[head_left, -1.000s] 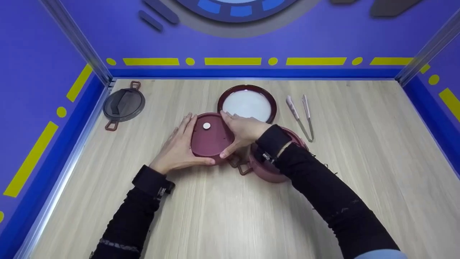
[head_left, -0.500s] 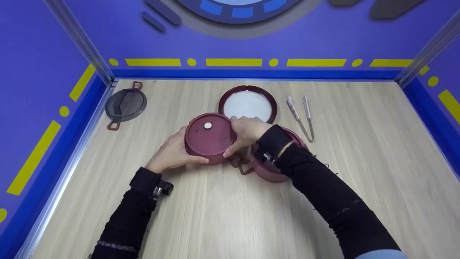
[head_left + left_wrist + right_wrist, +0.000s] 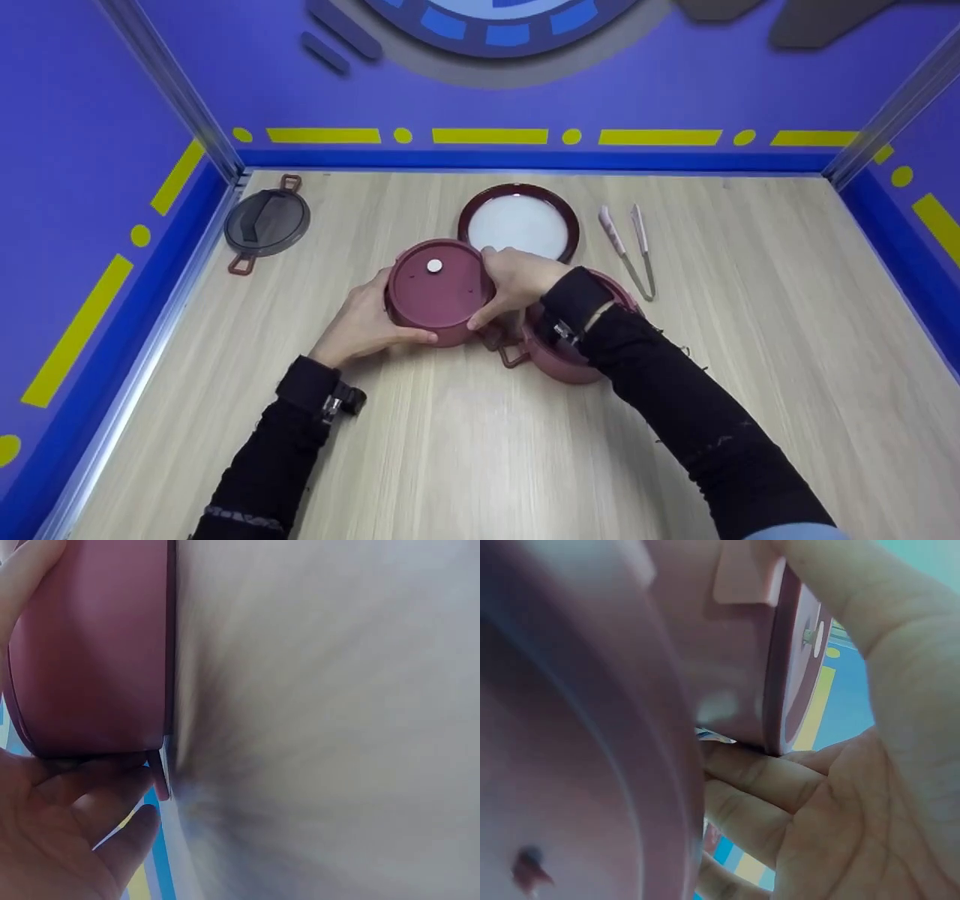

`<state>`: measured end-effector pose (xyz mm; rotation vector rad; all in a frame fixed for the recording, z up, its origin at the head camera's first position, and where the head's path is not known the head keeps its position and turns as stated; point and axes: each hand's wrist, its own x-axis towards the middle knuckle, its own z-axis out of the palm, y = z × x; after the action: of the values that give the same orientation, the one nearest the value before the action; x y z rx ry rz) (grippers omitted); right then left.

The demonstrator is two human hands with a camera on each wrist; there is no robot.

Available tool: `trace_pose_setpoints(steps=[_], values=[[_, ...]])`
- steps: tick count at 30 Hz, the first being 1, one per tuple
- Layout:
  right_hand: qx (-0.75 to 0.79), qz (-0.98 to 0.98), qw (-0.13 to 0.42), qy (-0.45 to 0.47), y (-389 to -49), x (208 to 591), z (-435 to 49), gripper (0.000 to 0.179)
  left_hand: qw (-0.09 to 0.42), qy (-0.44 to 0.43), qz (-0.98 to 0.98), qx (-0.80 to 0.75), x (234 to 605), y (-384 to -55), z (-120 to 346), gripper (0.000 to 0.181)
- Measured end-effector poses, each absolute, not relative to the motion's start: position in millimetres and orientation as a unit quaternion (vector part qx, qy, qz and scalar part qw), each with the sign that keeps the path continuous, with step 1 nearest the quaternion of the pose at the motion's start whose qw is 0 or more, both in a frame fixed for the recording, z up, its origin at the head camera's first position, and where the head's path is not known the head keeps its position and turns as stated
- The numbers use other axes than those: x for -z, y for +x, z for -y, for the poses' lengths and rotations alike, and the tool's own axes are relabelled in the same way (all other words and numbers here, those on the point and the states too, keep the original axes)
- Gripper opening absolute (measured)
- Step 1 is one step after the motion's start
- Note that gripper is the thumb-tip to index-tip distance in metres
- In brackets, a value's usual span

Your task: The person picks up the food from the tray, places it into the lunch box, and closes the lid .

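Observation:
A round maroon container (image 3: 442,292) with a white button (image 3: 434,265) on its flat top is between both hands. My left hand (image 3: 360,319) grips its left side, thumb along the front wall. In the left wrist view the other fingers (image 3: 112,802) reach behind the container wall (image 3: 97,652). From the right, my right hand (image 3: 517,279) holds it with the thumb low in front, the other fingers partly hidden. Beneath the right wrist stands a second maroon pot (image 3: 562,369) with a brown loop handle (image 3: 514,355). The forearm hides much of its inside.
Behind the hands lies a white plate (image 3: 517,225) with a dark red rim. Tongs (image 3: 628,251) lie to its right. A grey see-through lid (image 3: 274,225) with brown loops sits far left. Blue walls (image 3: 487,105) enclose the wooden table (image 3: 465,450).
My left fingers have slid off the container's top edge down to its left side, uncovering the whole round top. The right hand keeps its hold, and the head view tilts slightly.

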<state>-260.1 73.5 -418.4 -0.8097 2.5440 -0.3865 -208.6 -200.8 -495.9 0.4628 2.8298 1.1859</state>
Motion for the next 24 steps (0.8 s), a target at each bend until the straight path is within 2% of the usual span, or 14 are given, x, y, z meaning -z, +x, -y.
trace_pose_setpoints(steps=[7, 16, 24], values=[[0.169, -0.912, 0.207, -0.311, -264.1, 416.9, -75.7, 0.101, 0.002, 0.134, -0.916, -0.379, 492.4, -208.3, 200.0, 0.133], [0.204, -0.909, 0.180, -0.315, -264.9, 410.1, -73.4, 0.104, -0.012, 0.114, -0.913, -0.391, 479.0, -205.6, 207.5, 0.129], [0.273, -0.887, 0.132, -0.348, -264.3, 407.8, -78.7, 0.104, -0.018, 0.113, -0.902, -0.416, 465.8, -204.1, 208.0, 0.124]])
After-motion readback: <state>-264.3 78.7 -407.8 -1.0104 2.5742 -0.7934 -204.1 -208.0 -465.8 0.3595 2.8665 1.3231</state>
